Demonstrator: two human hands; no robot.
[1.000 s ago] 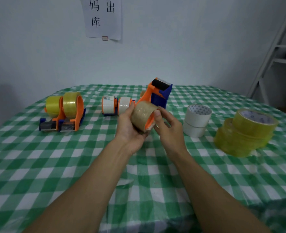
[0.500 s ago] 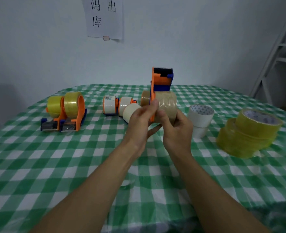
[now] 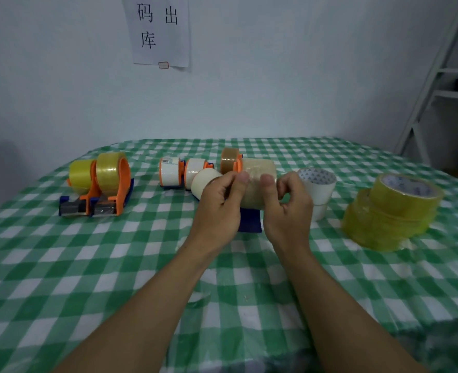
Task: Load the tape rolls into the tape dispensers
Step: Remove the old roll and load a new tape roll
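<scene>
The tan tape roll (image 3: 260, 181), held high half a second ago with its dispenser (image 3: 249, 222) standing on end, has come down low, and the dispenser's blue end now seems to touch the table (image 3: 115, 265). The roll lies on its side between the two hands: the left hand (image 3: 217, 208) pinches its left edge, and the right hand (image 3: 289, 211) is curled round its right end. To finish well, push evenly from the right until the core seats on the hub, though the hands hide whether it already has.
</scene>
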